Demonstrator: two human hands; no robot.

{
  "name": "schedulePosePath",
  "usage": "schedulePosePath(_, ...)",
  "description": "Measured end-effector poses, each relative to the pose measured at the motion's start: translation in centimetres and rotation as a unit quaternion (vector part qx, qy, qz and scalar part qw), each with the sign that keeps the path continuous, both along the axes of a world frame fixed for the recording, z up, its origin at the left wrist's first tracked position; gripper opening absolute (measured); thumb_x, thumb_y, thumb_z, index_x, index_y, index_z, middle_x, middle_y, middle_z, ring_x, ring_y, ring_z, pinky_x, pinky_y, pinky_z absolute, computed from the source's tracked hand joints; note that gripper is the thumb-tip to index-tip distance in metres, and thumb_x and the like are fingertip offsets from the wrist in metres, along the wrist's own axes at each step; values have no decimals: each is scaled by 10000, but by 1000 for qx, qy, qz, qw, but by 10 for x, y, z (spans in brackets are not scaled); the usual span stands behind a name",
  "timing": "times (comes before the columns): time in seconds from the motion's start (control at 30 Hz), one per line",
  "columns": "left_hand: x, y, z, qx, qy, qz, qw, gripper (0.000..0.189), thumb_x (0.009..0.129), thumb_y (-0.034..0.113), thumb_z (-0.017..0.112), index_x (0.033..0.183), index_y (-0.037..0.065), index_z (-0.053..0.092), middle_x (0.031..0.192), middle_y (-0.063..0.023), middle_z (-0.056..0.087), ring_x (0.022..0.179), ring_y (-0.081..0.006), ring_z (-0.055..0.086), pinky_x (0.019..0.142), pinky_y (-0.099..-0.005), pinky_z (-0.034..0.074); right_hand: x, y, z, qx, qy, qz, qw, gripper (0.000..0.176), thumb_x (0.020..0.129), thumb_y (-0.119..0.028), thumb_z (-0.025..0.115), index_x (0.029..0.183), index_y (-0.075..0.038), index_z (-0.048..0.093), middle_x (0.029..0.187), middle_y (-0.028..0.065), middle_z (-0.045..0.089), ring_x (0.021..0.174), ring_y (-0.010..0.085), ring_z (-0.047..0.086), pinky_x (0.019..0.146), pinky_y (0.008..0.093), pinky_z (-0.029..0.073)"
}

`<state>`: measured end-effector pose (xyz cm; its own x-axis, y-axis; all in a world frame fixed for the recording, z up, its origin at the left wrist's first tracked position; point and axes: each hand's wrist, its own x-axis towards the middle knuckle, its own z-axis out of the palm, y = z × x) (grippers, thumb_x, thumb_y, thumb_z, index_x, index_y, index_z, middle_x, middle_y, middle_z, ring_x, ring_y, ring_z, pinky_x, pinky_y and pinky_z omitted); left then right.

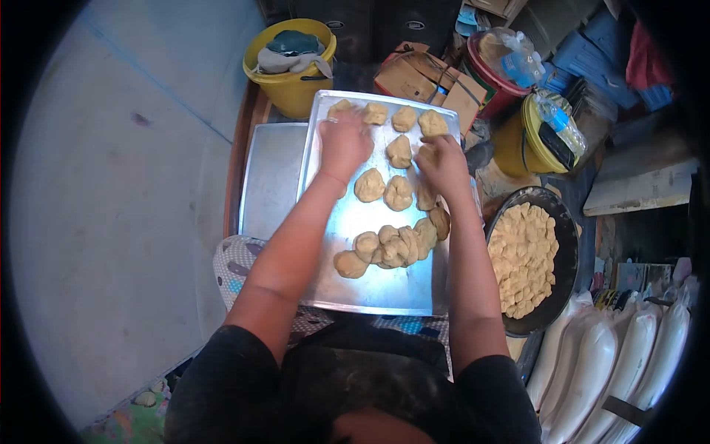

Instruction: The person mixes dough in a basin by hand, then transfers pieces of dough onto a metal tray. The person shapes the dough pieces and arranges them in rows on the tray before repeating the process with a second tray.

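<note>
A metal tray (347, 296) rests across my lap with dough pieces on it. Separate dough balls (370, 186) stand in rows on its far part, and a heap of dough balls (388, 248) lies across the nearer part. My left hand (345, 144) is over the tray's far left, blurred by motion, close to a dough ball (340, 108); its fingers are smeared. On the right side of the tray my right hand (444, 166) has its fingers bent over a dough ball (427, 154), which it partly hides.
A black round pan (566, 259) full of dough pieces is at the right. Another metal tray (270, 177) lies left of mine. Beyond are a yellow bucket (288, 95), a cardboard box (414, 74) and a second yellow bucket (514, 144). Filled plastic bags (592, 362) stand at the lower right.
</note>
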<state>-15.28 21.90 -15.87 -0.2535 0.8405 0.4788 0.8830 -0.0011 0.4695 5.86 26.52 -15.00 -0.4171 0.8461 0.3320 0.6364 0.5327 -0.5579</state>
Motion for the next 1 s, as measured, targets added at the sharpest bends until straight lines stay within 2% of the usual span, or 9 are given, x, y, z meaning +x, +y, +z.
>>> schedulePosePath(0.07, -25, 5, 17, -29, 38, 115, 992, 383, 797, 236, 649, 1140, 68, 620, 1166, -147, 606, 1113, -329, 532, 930, -469, 377, -18, -4, 20, -45, -45, -3, 998, 449, 685, -263, 726, 1099, -104, 660, 1099, 132, 614, 1047, 298, 556, 907, 412, 417)
schedulePosePath(0.13, -52, 18, 13, -143, -20, 57, 988, 413, 784, 225, 669, 1157, 55, 614, 1115, -168, 622, 1035, -345, 580, 904, -452, 428, -31, -4, 26, -58, -143, 31, 988, 443, 694, -276, 708, 1103, -114, 660, 1097, 110, 624, 1063, 278, 550, 930, 416, 378)
schedulePosePath(0.3, -57, 31, 0, -94, -43, -13, 995, 421, 773, 188, 684, 1158, 35, 611, 1075, -183, 631, 994, -355, 597, 902, -417, 451, -36, 2, 21, -112, -171, 22, 979, 433, 707, -258, 687, 1118, -126, 654, 1083, 86, 641, 1072, 261, 547, 938, 427, 355)
schedulePosePath(0.43, -40, 10, 0, 27, -57, 32, 997, 412, 767, 181, 693, 1138, 19, 619, 1094, -195, 614, 1033, -356, 576, 909, -394, 452, -69, -17, 18, -4, -67, 96, 993, 360, 735, -252, 664, 1078, -143, 661, 1063, 65, 637, 1043, 254, 564, 926, 439, 341)
schedulePosePath(0.57, -38, -30, 9, -53, -95, 49, 993, 416, 773, 183, 690, 1145, 16, 611, 1115, -200, 599, 1044, -359, 566, 922, -394, 446, -85, -12, 9, -30, -159, 133, 978, 353, 754, -211, 646, 1106, -187, 650, 1060, 55, 637, 1048, 240, 563, 938, 433, 320)
schedulePosePath(0.63, -47, -41, -6, -118, -101, -67, 986, 429, 783, 179, 677, 1174, 24, 591, 1157, -189, 584, 1083, -372, 538, 934, -409, 432, -78, -12, 11, -43, -148, 132, 979, 355, 757, -197, 641, 1112, -200, 647, 1051, 57, 637, 1052, 236, 561, 938, 434, 319)
schedulePosePath(0.8, -8, -77, 13, -43, -8, -40, 998, 425, 781, 203, 679, 1174, 61, 597, 1211, -145, 570, 1211, -356, 449, 967, -437, 362, -18, -33, 28, -61, 42, 56, 996, 367, 710, -208, 686, 1074, -181, 646, 1042, 71, 612, 1061, 254, 550, 915, 415, 355)
schedulePosePath(0.9, 9, -93, 15, -100, 30, -129, 986, 422, 776, 234, 687, 1163, 85, 607, 1215, -117, 574, 1256, -328, 415, 1001, -450, 283, 23, -60, 25, -83, -84, 2, 993, 388, 681, -207, 709, 1053, -127, 637, 1066, 98, 586, 1020, 293, 568, 882, 414, 411)
schedulePosePath(1.0, 16, -95, 6, -114, 54, -178, 976, 423, 759, 251, 700, 1144, 94, 615, 1138, -88, 606, 1221, -299, 437, 1019, -469, 207, 31, -73, 6, -146, -57, -2, 988, 424, 671, -188, 709, 1071, -82, 616, 1061, 124, 568, 970, 335, 581, 853, 425, 459)
